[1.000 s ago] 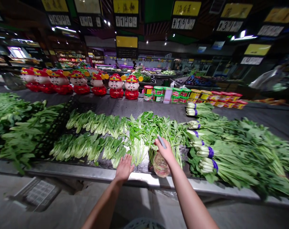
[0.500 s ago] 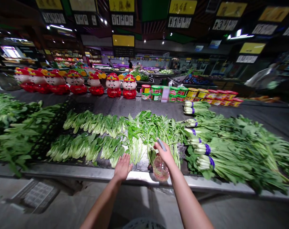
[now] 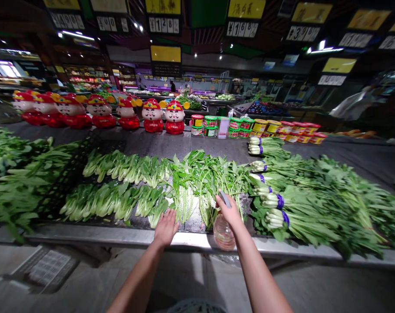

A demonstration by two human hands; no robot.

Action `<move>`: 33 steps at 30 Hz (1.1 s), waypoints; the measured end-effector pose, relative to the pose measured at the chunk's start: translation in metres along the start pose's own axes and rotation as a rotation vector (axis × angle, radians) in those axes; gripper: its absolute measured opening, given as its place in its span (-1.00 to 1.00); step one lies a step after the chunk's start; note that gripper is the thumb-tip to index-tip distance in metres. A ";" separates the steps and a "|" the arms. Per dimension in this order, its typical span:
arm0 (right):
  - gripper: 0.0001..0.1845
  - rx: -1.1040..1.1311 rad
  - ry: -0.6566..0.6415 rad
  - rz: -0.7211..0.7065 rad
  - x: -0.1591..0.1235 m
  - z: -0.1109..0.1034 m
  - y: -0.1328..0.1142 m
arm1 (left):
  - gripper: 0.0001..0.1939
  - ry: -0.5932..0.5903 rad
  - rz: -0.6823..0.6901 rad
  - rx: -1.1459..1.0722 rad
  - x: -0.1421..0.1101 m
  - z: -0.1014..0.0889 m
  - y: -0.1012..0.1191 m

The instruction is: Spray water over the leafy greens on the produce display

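Clear plastic spray bottle [image 3: 223, 233], upright, just beside leafy greens [image 3: 197, 187]

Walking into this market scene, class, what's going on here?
A person stands at a vegetable stall. Their right hand grips a clear plastic spray bottle among bunched leafy greens. Their left hand lies open at the greens' near end, beside bok choy. Red-and-gold figurines stand farther back.
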State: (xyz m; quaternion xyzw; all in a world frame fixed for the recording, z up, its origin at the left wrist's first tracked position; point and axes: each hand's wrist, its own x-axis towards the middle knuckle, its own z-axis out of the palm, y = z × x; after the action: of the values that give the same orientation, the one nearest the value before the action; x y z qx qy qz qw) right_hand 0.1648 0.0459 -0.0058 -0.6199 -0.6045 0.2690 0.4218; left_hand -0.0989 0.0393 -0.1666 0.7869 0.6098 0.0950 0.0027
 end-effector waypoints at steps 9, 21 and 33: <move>-0.50 0.084 0.036 0.042 -0.008 -0.019 0.015 | -0.44 -0.032 -0.007 0.026 -0.001 -0.009 0.003; -0.48 -0.007 0.152 0.000 -0.002 -0.046 0.024 | -0.45 0.021 0.163 -0.046 0.016 -0.011 0.048; -0.48 0.039 0.157 0.076 -0.005 -0.056 0.035 | -0.45 -0.055 0.124 -0.053 0.023 0.012 0.052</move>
State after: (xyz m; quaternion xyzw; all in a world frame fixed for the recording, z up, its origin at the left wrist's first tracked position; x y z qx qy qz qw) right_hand 0.2300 0.0333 -0.0082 -0.6533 -0.5402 0.2473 0.4692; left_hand -0.0413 0.0494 -0.1683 0.8252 0.5567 0.0894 0.0341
